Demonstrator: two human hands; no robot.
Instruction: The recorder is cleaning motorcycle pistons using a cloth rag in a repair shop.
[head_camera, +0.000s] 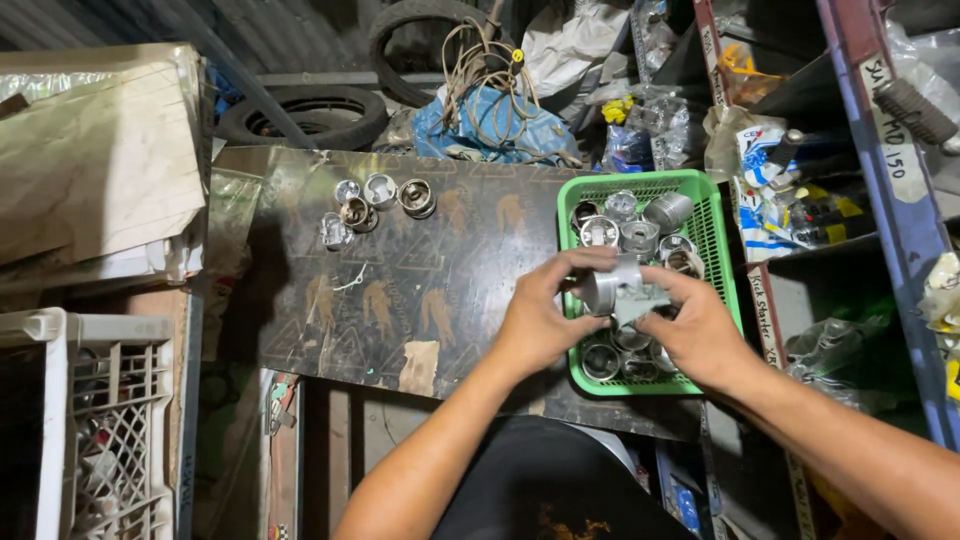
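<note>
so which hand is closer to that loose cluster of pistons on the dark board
Left. The left hand is right of and below the piston cluster, over the board's right part; the right hand is farther right, over the green basket.

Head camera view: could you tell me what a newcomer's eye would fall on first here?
The bright green basket at the right of the dark board stands out most, filled with metal pistons. Just over it, the left hand and right hand together hold one shiny piston. A small cluster of loose pistons lies at the board's far left, with old tyres behind.
</note>
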